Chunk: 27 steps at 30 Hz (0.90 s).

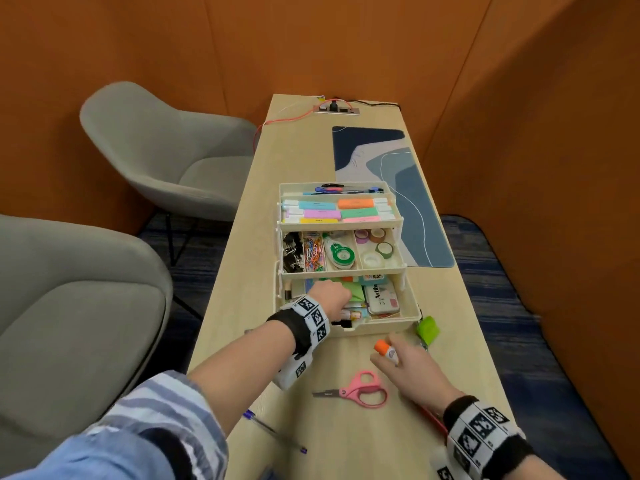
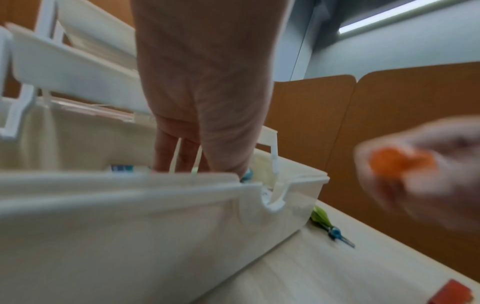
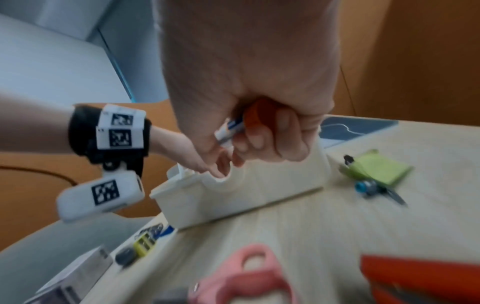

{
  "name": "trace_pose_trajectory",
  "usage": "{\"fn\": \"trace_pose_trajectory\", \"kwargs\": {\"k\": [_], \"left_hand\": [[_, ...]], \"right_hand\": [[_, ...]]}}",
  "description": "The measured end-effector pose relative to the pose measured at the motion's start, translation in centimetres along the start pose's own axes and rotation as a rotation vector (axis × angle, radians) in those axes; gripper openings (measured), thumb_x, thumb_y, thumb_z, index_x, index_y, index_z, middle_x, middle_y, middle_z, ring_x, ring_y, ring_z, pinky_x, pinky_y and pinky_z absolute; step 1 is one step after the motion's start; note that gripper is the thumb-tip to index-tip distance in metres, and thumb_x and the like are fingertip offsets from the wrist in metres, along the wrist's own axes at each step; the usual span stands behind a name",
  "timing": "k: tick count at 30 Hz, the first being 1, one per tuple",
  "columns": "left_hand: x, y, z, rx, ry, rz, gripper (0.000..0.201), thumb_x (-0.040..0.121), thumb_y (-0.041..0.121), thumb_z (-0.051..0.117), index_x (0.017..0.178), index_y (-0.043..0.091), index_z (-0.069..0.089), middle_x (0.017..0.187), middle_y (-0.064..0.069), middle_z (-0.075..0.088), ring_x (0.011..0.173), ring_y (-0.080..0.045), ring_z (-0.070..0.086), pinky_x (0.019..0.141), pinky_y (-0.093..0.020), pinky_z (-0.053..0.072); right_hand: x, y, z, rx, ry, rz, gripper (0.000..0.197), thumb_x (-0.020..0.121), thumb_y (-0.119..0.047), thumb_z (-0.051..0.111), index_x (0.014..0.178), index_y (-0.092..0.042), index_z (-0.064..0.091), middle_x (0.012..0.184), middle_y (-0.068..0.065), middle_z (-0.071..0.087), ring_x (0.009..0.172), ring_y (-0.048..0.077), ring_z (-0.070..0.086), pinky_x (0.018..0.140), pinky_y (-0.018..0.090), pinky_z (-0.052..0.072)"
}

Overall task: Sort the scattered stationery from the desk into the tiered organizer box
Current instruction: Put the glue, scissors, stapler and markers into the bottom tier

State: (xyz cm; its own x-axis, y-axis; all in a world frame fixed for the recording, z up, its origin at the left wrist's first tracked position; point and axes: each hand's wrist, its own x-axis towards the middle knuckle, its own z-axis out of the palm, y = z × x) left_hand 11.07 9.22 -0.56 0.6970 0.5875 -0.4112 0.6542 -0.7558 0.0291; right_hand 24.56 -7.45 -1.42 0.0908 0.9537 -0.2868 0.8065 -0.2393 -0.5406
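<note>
Our right hand (image 1: 412, 367), at the lower right of the frame, grips an orange-capped glue stick (image 1: 385, 349) above the table (image 1: 460, 341), likely bound for the organizer box (image 1: 381, 328) at centre. Our left hand (image 1: 329, 299) reaches into the bottom tier, perhaps making room; whether its fingers grasp anything we cannot tell.

Orange panel walls (image 1: 311, 39) close in all round. Two grey armchairs (image 1: 156, 150) sit at nine and ten o'clock on blue carpet (image 1: 540, 341). A long pale wooden desk (image 1: 228, 289) runs toward twelve; overhead, perhaps a strip light (image 2: 394, 16).
</note>
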Motion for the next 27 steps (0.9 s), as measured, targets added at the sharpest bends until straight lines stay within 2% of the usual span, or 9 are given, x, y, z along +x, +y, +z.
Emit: {"fn": "trace_pose_trajectory", "kwargs": {"k": [4,7,9,11,14,17,21,24,27], "left_hand": [[0.4,0.5,0.2,0.080,0.014,-0.001,0.019,0.093,0.013,0.053,0.109,0.008,0.060,0.109,-0.012,0.064,0.101,-0.031,0.062,0.082,-0.041,0.051],[0.4,0.4,0.3,0.080,0.042,0.008,0.022,0.091,0.012,0.057,0.113,0.007,0.060,0.113,-0.011,0.059,0.103,-0.031,0.060,0.081,-0.041,0.050],[0.3,0.0,0.4,0.014,0.054,0.007,0.019,0.091,0.015,0.057,0.108,0.009,0.061,0.111,-0.011,0.061,0.103,-0.031,0.060,0.082,-0.040,0.050],[0.0,-0.7,0.6,-0.111,0.055,-0.003,0.017,0.088,0.014,0.056,0.103,0.011,0.063,0.108,-0.010,0.063,0.101,-0.030,0.060,0.082,-0.038,0.050],[-1.0,-2.0,0.9,-0.284,0.100,-0.033,0.021,0.087,0.009,0.052,0.103,0.014,0.065,0.108,-0.008,0.065,0.099,-0.028,0.060,0.081,-0.036,0.049],[-1.7,-2.2,1.7,-0.400,0.014,-0.010,0.022,0.092,0.015,0.050,0.107,0.011,0.066,0.106,-0.010,0.066,0.095,-0.026,0.061,0.078,-0.031,0.045],[-1.2,-1.5,2.3,-0.418,-0.162,0.001,0.036,0.100,0.028,0.040,0.110,0.001,0.063,0.096,-0.016,0.062,0.079,-0.024,0.052,0.073,-0.031,0.044],[-0.6,-1.4,2.3,-0.392,-0.156,-0.007,0.039,0.100,0.028,0.039,0.105,-0.001,0.065,0.086,-0.011,0.055,0.075,-0.023,0.049,0.069,-0.029,0.041],[-0.5,-1.2,2.1,-0.358,-0.135,-0.018,0.038,0.099,0.028,0.040,0.098,-0.001,0.065,0.085,-0.011,0.055,0.076,-0.024,0.051,0.072,-0.032,0.044]], "right_hand": [[2.4,-1.8,-3.0,0.117,0.056,0.019,0.032,0.098,-0.048,0.030,0.093,-0.018,0.038,0.076,0.001,0.058,0.069,0.021,0.051,0.069,0.037,0.041],[5.3,-2.2,-4.2,0.022,0.012,0.020,0.026,0.099,-0.041,0.031,0.098,-0.016,0.041,0.083,0.002,0.054,0.070,0.018,0.047,0.066,0.034,0.036],[7.2,-2.2,-4.2,-0.109,-0.052,0.000,0.019,0.098,-0.033,0.038,0.105,-0.018,0.046,0.098,0.005,0.054,0.085,0.021,0.052,0.073,0.034,0.037],[8.8,-2.2,-4.0,-0.228,-0.116,-0.017,0.022,0.096,-0.025,0.042,0.115,-0.018,0.050,0.110,0.009,0.049,0.104,0.026,0.049,0.087,0.034,0.037],[10.2,-2.8,-3.9,-0.290,-0.168,0.002,0.029,0.094,-0.016,0.044,0.122,-0.019,0.054,0.118,0.010,0.049,0.114,0.027,0.046,0.098,0.037,0.038],[10.9,-3.7,-4.2,-0.309,-0.206,0.050,0.031,0.090,-0.009,0.048,0.119,-0.014,0.056,0.122,0.009,0.055,0.113,0.025,0.051,0.093,0.033,0.042],[11.2,-3.9,-4.3,-0.319,-0.192,0.118,0.015,0.085,-0.011,0.054,0.098,-0.019,0.055,0.112,0.005,0.061,0.096,0.020,0.054,0.081,0.029,0.042],[11.1,-3.7,-4.4,-0.301,-0.181,0.135,0.012,0.084,-0.011,0.056,0.090,-0.021,0.053,0.111,0.005,0.062,0.094,0.020,0.054,0.080,0.029,0.043],[10.9,-3.4,-4.7,-0.303,-0.186,0.138,0.016,0.084,-0.009,0.054,0.097,-0.017,0.059,0.112,0.006,0.062,0.101,0.023,0.056,0.085,0.032,0.045]]}}
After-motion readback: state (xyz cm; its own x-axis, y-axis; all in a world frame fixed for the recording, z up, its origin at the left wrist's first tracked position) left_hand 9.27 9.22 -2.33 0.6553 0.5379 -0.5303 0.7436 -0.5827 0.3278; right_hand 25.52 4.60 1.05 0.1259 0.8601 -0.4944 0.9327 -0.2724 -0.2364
